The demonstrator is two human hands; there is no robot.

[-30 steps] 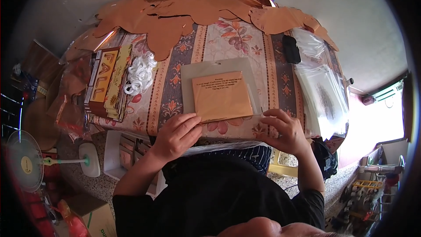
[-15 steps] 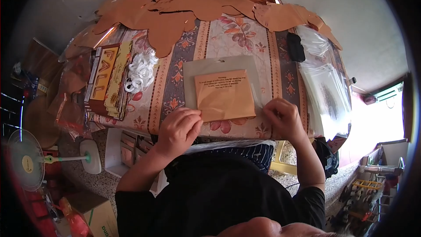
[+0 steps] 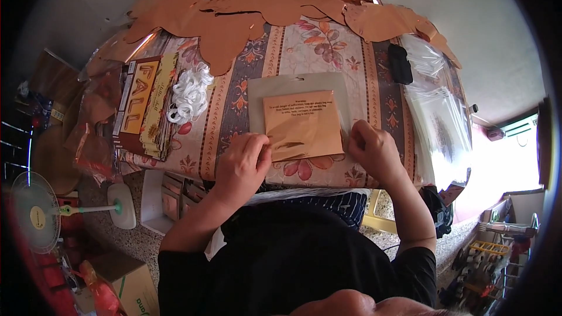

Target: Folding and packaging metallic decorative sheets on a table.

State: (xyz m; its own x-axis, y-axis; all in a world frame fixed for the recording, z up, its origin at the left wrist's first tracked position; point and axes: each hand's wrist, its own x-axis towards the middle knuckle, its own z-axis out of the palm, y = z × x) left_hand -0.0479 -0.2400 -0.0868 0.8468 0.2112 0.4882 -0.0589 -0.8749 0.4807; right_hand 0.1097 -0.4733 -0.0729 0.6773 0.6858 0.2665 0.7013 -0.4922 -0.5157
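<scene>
A clear plastic bag with a hang hole at its top lies flat at the middle of the table in front of me. Inside it is a folded copper-coloured sheet, seen through dark printed text on the bag. My left hand is closed, fingertips pinching the bag's left edge near its lower corner. On the opposite side, my right hand has its fingers curled in and pinches the right edge. The exact grip of both hands is partly hidden by the fingers.
Cut copper sheets drape over the table's far side. To the left lie a stack of printed autumn packets and a bundle of white ribbon. Clear plastic bags and a black object are at right. A fan stands lower left.
Both hands have slid slightly up along the bag's sides. The sheen on the copper-coloured sheet has shifted, with dark streaks now near its lower left.
</scene>
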